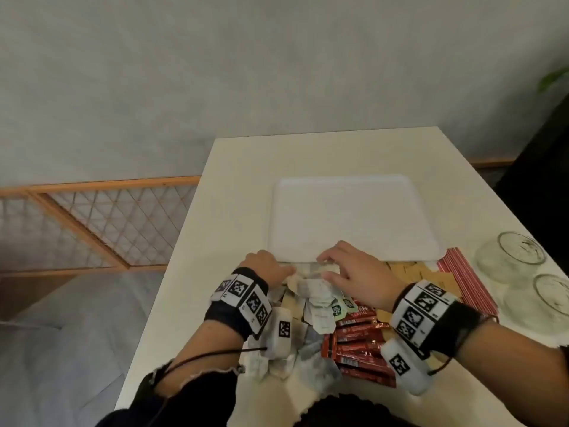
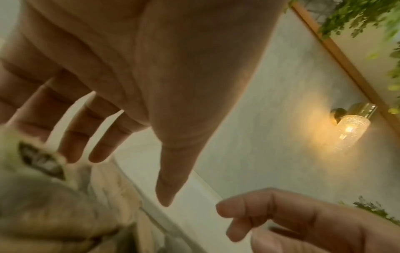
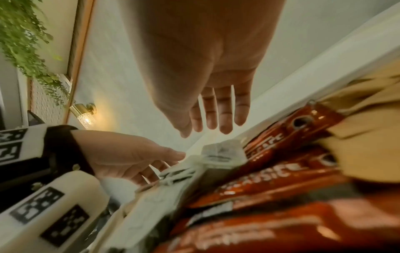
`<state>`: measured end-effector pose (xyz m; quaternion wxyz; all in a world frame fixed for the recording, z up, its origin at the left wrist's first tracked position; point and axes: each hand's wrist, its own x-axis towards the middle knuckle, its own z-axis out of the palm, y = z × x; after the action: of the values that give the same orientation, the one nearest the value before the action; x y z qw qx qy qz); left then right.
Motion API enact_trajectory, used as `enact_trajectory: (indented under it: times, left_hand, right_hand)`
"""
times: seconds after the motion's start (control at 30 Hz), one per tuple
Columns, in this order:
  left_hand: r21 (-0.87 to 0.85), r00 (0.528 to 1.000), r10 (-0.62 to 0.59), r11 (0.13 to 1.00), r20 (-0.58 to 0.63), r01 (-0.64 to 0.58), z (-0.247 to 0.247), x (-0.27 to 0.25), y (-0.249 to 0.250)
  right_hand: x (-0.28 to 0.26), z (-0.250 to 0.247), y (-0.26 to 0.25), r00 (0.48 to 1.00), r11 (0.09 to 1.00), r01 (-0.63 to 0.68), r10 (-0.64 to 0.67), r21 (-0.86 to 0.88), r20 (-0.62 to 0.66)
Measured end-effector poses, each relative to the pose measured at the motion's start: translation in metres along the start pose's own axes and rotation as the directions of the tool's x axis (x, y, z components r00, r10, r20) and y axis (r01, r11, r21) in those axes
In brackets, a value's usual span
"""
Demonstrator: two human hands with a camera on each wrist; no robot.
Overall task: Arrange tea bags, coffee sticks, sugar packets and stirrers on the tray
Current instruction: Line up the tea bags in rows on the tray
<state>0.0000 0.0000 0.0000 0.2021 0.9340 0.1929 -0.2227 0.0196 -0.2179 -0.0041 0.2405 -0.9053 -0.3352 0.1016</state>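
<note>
A white tray (image 1: 354, 217) lies bare in the middle of the table. Just in front of its near edge is a loose pile of tea bags (image 1: 317, 297) (image 3: 216, 154). Both hands hover over that pile. My left hand (image 1: 281, 272) (image 2: 129, 179) has its fingers stretched out, their tips down at the tea bags. My right hand (image 1: 326, 266) (image 3: 205, 131) reaches to the tray's rim with straight fingers and holds nothing. Red coffee sticks (image 1: 360, 340) (image 3: 270, 171) lie under my right wrist. Brown sugar packets (image 1: 409, 272) and red striped stirrers (image 1: 465, 282) lie further right.
Two glass jars (image 1: 511, 251) (image 1: 551, 297) lie on the table's right side. The table's left edge drops to the floor beside a wooden lattice rail (image 1: 92, 223). A lit wall lamp (image 2: 350, 130) hangs on the far wall.
</note>
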Motion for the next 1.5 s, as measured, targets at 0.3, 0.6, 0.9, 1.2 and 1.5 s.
enact_trajectory:
  times: [0.3, 0.6, 0.9, 1.2, 1.5]
  left_hand:
    - [-0.072, 0.994, 0.112, 0.991, -0.004, -0.112, 0.011, -0.002, 0.001]
    - [-0.26, 0.856, 0.465, 0.818, -0.227, -0.513, 0.002, -0.017, 0.011]
    - [-0.133, 0.92, 0.391, 0.912, -0.004, -0.388, 0.006, -0.021, 0.023]
    - [-0.025, 0.944, 0.323, 0.946, 0.059, -0.322, 0.024, -0.014, 0.035]
    - [0.131, 0.93, 0.327, 0.928, 0.167, -0.35, 0.024, -0.023, 0.05]
  right_hand:
    - [0.022, 0.014, -0.006, 0.998, 1.0, 0.002, -0.002, -0.002, 0.062]
    - [0.025, -0.001, -0.016, 0.998, 0.966, 0.036, -0.05, 0.257, 0.048]
    - [-0.011, -0.019, 0.014, 0.983, 0.931, -0.184, 0.174, 0.314, 0.058]
    - [-0.029, -0.014, 0.02, 0.967, 0.927, -0.232, 0.187, 0.294, 0.173]
    - [-0.026, -0.004, 0.02, 0.964, 0.937, -0.245, 0.207, 0.248, 0.17]
